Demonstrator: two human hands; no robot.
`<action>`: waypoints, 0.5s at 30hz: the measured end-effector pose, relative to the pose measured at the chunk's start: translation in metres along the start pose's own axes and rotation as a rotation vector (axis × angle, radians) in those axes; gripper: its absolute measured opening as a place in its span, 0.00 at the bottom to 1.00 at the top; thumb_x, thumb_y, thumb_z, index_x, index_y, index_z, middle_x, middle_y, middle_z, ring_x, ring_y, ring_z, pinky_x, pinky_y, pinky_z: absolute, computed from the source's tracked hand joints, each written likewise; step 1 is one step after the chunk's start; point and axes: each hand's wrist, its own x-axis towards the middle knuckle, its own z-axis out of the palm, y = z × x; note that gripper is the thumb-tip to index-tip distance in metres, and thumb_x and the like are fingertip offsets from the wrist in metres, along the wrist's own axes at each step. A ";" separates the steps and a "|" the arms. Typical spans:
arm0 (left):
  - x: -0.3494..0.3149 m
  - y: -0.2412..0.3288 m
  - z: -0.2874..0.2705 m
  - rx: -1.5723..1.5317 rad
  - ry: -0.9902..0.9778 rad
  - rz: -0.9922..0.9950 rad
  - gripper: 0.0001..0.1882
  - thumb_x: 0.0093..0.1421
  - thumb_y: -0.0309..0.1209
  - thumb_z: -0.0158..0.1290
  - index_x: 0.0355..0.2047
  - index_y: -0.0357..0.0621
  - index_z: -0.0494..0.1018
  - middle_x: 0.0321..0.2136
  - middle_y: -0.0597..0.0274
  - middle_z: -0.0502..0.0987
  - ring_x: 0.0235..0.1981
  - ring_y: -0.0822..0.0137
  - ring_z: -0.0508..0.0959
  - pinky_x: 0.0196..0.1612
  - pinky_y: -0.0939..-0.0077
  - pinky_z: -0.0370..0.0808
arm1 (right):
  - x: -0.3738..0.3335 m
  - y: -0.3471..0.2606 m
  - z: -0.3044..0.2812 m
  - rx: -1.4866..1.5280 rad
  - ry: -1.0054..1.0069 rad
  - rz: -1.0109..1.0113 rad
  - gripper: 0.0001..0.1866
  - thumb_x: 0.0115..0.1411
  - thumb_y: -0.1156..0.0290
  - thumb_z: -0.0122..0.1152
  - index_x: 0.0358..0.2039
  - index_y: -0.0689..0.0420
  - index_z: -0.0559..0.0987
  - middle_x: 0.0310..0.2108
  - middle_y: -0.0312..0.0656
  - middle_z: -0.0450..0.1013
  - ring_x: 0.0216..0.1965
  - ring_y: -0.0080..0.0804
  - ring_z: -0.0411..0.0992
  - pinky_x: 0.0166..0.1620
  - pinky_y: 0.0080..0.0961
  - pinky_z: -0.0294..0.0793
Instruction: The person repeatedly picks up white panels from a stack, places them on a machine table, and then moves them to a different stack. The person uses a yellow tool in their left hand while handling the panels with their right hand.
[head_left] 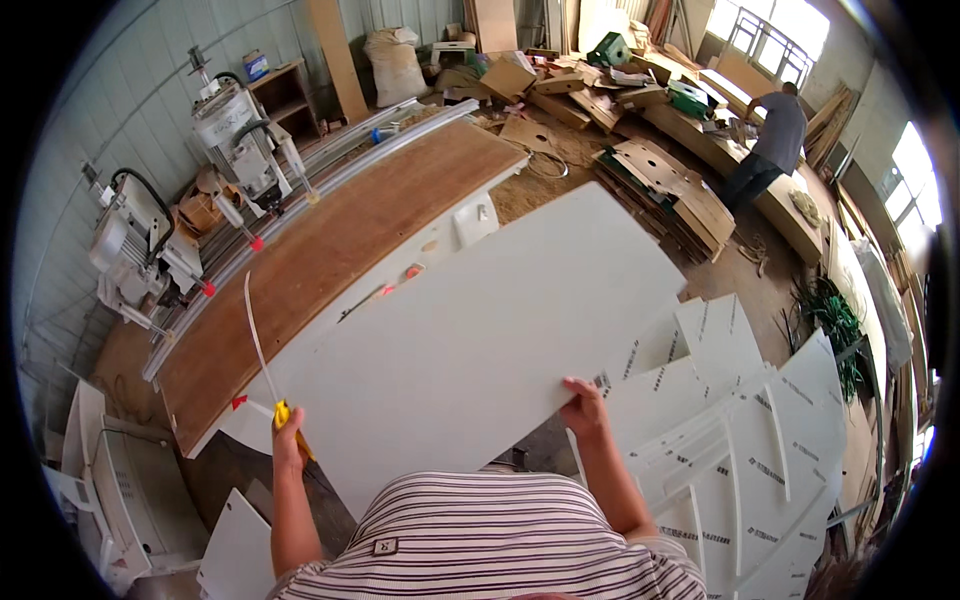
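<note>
My left hand [288, 438] is closed around a yellow utility knife [281, 413], whose lower end shows below my fingers. From the same spot a thin, pale strip [261, 345] rises and curves over the brown worktop; whether my fingers pinch it, I cannot tell. A large white panel [490, 310] lies in front of me, its far part angled up to the right. At its near right edge my right hand [585, 408] grips the panel, thumb on top and the other fingers mostly hidden.
A brown-topped bench [350, 230] runs behind the panel, with machine heads [235, 140] along its rail. White printed sheets [740, 450] are stacked at right. Board offcuts [670, 190] pile up beyond, near another person [775, 140]. A white cabinet [140, 490] stands at left.
</note>
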 end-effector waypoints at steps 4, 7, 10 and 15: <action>0.033 0.021 -0.050 -0.071 0.118 -0.043 0.20 0.58 0.34 0.56 0.49 0.44 0.66 0.39 0.62 0.73 0.40 0.64 0.75 0.41 0.69 0.74 | 0.119 0.061 0.053 -0.065 -0.122 0.126 0.19 0.50 0.82 0.54 0.45 0.61 0.70 0.38 0.43 0.73 0.41 0.36 0.73 0.46 0.36 0.74; 0.050 0.030 -0.077 -0.037 0.263 0.016 0.22 0.59 0.37 0.54 0.51 0.43 0.65 0.39 0.62 0.73 0.39 0.64 0.75 0.42 0.68 0.74 | 0.170 0.101 0.121 -0.057 -0.133 0.210 0.18 0.50 0.83 0.53 0.44 0.62 0.71 0.37 0.43 0.73 0.39 0.35 0.73 0.44 0.36 0.75; 0.071 0.018 -0.102 -0.011 0.312 0.037 0.22 0.59 0.38 0.55 0.50 0.43 0.66 0.40 0.61 0.72 0.39 0.64 0.74 0.41 0.69 0.74 | 0.201 0.119 0.129 -0.080 -0.164 0.281 0.16 0.51 0.83 0.53 0.42 0.62 0.73 0.36 0.42 0.74 0.38 0.34 0.74 0.44 0.33 0.75; 0.054 -0.013 -0.091 0.395 0.342 -0.140 0.24 0.58 0.37 0.55 0.51 0.39 0.63 0.40 0.56 0.71 0.39 0.65 0.73 0.42 0.71 0.73 | 0.250 0.120 0.141 -0.140 -0.131 0.275 0.12 0.53 0.80 0.54 0.40 0.62 0.74 0.35 0.40 0.75 0.36 0.32 0.75 0.43 0.29 0.75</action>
